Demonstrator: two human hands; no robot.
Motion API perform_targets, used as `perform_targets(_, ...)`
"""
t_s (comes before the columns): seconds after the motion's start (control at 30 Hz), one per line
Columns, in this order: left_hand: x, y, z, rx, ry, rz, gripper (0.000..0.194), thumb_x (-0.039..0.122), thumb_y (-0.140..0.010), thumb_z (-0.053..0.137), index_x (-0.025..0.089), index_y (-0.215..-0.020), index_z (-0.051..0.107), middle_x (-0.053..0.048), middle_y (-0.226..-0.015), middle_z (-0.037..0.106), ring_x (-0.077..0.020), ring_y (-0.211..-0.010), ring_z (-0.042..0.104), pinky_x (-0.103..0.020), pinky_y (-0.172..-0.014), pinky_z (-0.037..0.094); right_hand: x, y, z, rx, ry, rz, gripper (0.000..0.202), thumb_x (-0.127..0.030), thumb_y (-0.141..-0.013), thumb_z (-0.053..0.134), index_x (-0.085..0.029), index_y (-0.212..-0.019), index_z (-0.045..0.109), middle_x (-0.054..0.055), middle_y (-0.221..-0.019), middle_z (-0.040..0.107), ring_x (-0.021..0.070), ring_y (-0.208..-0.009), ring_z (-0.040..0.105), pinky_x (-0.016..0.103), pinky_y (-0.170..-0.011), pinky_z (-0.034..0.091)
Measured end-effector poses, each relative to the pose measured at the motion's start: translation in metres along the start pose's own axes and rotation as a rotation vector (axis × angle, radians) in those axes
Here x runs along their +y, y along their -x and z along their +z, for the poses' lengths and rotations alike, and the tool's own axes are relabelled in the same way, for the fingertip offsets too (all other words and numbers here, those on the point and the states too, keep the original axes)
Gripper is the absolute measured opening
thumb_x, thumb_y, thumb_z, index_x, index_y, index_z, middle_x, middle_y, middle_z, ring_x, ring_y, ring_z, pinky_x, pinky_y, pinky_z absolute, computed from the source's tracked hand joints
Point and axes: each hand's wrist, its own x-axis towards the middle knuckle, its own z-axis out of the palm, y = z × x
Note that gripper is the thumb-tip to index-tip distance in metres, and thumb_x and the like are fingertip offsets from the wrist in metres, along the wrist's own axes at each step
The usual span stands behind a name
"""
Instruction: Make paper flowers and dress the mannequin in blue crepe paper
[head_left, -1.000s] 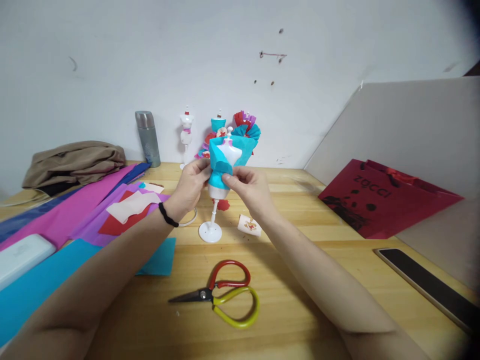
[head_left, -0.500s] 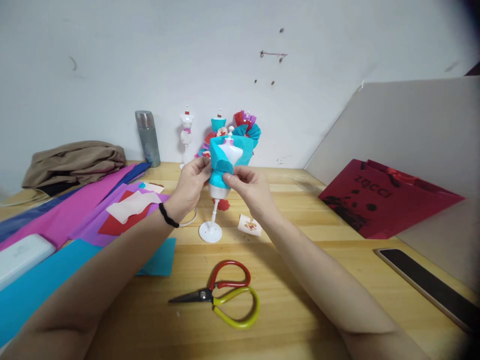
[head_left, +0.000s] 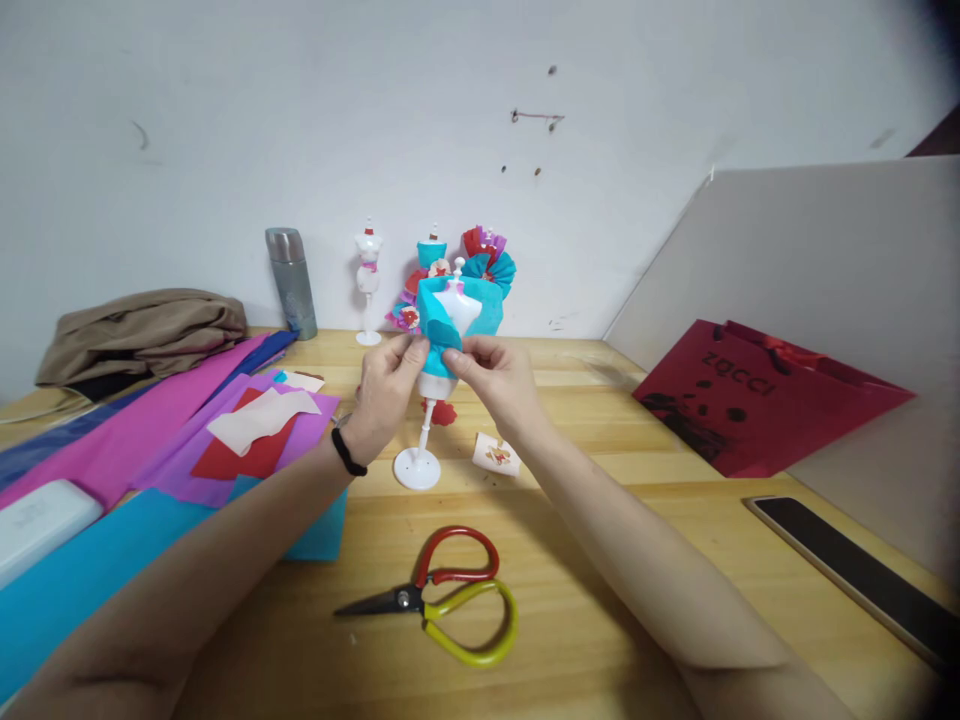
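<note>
A small white mannequin [head_left: 459,310] stands slightly tilted on its round base, with turquoise crepe paper [head_left: 442,335] wrapped about its waist and spreading up behind its shoulders. My left hand [head_left: 390,385] pinches the paper at the left side of the waist, thumb in front. From the other side my right hand [head_left: 499,380] grips the paper, its thumb pressed on the front of the waist. The fingers behind the figure are hidden. Below the mannequin, scissors [head_left: 405,600] with one red and one yellow handle lie on the table.
Coloured paper sheets [head_left: 165,430] cover the left, near a grey flask [head_left: 291,285] and brown cloth [head_left: 142,325]. More dressed mannequins [head_left: 433,250] stand by the wall. A printed white piece [head_left: 495,455] lies centrally; a red bag [head_left: 757,400] and phone [head_left: 847,570] are on the right.
My left hand has shifted right and inward, its thumb now on the front of the paper at the waist. My right hand keeps its hold. The whole view has shifted slightly.
</note>
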Motion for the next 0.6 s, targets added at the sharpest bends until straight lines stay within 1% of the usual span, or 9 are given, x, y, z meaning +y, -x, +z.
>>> perform_targets(0.17, 0.0082, 0.0036, 0.0055, -0.055, -0.042, 0.028, 0.035, 0.054, -0.08, 0.073, 0.019, -0.076, 0.07, -0.001, -0.071, 0.067, -0.0151, -0.069, 0.058, -0.028, -0.066, 0.048, 0.0008, -0.0006, 0.0003, 0.007, -0.003, -0.012, 0.029, -0.045, -0.067, 0.074, -0.017, -0.068, 0.065, -0.003, -0.058, 0.051, 0.0122, -0.058, 0.046, 0.029, -0.058, 0.036)
perform_targets(0.27, 0.006, 0.0036, 0.0054, -0.079, -0.048, 0.028, 0.034, 0.051, -0.079, 0.075, 0.018, -0.076, 0.068, 0.0, -0.071, 0.066, -0.0137, -0.066, 0.057, -0.027, -0.064, 0.047, 0.0012, -0.0008, 0.0001, 0.027, -0.019, -0.005, 0.03, -0.045, -0.066, 0.075, -0.016, -0.067, 0.065, -0.003, -0.059, 0.052, 0.012, -0.058, 0.046, 0.029, -0.059, 0.036)
perform_targets(0.4, 0.0014, 0.0031, 0.0031, -0.082, -0.062, 0.016, 0.035, 0.049, -0.076, 0.077, 0.016, -0.075, 0.067, 0.0, -0.069, 0.063, -0.0128, -0.064, 0.055, -0.026, -0.062, 0.045, -0.0014, -0.0007, -0.0005, 0.026, -0.023, 0.019, 0.034, -0.048, -0.063, 0.077, -0.017, -0.065, 0.064, -0.003, -0.058, 0.054, 0.0116, -0.057, 0.046, 0.028, -0.057, 0.035)
perform_targets(0.5, 0.0005, 0.0028, 0.0028, -0.085, -0.04, -0.001, 0.033, 0.047, -0.076, 0.078, 0.016, -0.078, 0.068, 0.0, -0.072, 0.065, -0.0131, -0.066, 0.056, -0.025, -0.063, 0.046, -0.0049, -0.0003, -0.0003, 0.025, -0.037, 0.039, 0.038, -0.051, -0.059, 0.081, -0.017, -0.062, 0.063, -0.003, -0.056, 0.053, 0.0108, -0.056, 0.044, 0.027, -0.056, 0.034)
perform_targets(0.6, 0.0009, 0.0026, 0.0038, -0.093, -0.005, -0.003, 0.03, 0.044, -0.076, 0.079, 0.016, -0.083, 0.069, -0.001, -0.075, 0.066, -0.0133, -0.069, 0.057, -0.025, -0.065, 0.047, -0.0071, -0.0001, -0.0003, 0.022, -0.083, 0.072, 0.04, -0.05, -0.055, 0.084, -0.017, -0.061, 0.063, -0.004, -0.055, 0.054, 0.0098, -0.055, 0.043, 0.027, -0.056, 0.034)
